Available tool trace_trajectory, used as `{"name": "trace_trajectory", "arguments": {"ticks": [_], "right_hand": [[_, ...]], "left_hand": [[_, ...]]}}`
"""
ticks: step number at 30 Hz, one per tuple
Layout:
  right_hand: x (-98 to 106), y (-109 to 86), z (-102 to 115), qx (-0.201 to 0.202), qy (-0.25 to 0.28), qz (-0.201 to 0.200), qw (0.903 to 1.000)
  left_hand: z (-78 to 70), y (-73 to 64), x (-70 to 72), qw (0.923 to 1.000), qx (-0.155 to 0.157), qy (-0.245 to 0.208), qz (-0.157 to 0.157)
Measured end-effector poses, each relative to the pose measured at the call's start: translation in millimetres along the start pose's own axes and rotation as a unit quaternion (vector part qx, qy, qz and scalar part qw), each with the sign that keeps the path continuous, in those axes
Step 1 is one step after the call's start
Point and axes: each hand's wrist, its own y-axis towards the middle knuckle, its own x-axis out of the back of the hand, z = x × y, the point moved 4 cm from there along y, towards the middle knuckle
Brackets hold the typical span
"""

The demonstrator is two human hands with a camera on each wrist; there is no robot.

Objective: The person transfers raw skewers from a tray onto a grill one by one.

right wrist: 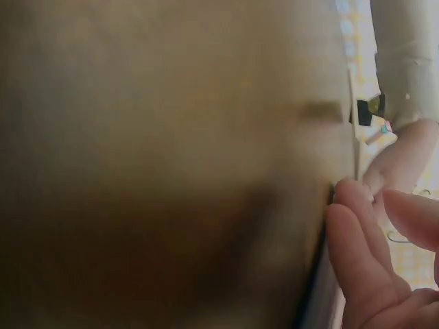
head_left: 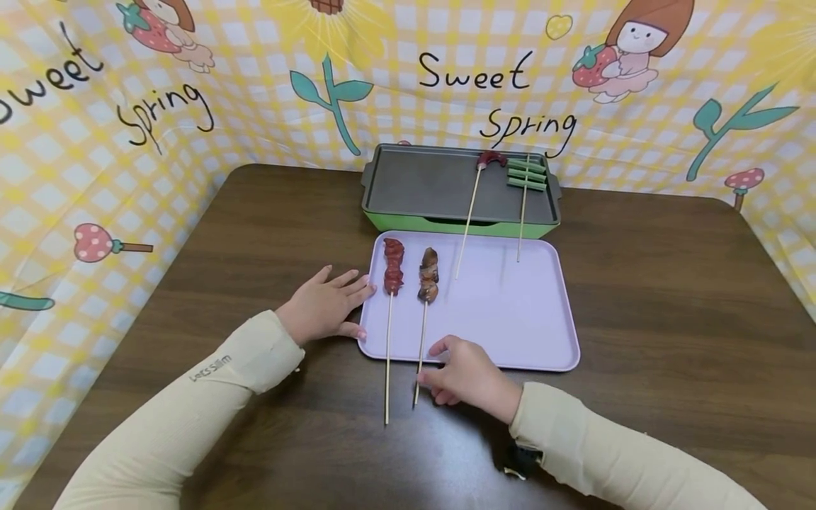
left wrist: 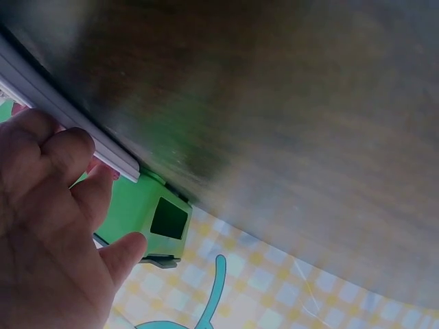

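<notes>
Beige sleeves (head_left: 172, 418) | brown skewer (head_left: 429, 275) | lower stick (head_left: 416, 396) at right fingers (head_left: 434, 378)

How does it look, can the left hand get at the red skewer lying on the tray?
Likely yes: the left hand is at the edge of the lilac tray, right beside the red skewer, with nothing visible between them.

Brown table (head_left: 669, 297), lilac tray (head_left: 510, 319), green grill (head_left: 421, 180)

The high head view faces forward and down; wrist views closely skim the bench (head_left: 669, 297). Head and left wrist share the tray (head_left: 503, 312), at four and ten o'clock respectively.
</notes>
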Motion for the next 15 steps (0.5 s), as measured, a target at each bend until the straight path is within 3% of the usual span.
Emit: {"name": "trace_trajectory", "arguments": {"ticks": [15], "right_hand": [[-17.3, 9.3, -3.1, -0.014, 0.042, -0.003, 0.9990]], "left_hand": [[-0.1, 0.1, -0.8, 1.0000, 0.000, 0.002, -0.003]]}}
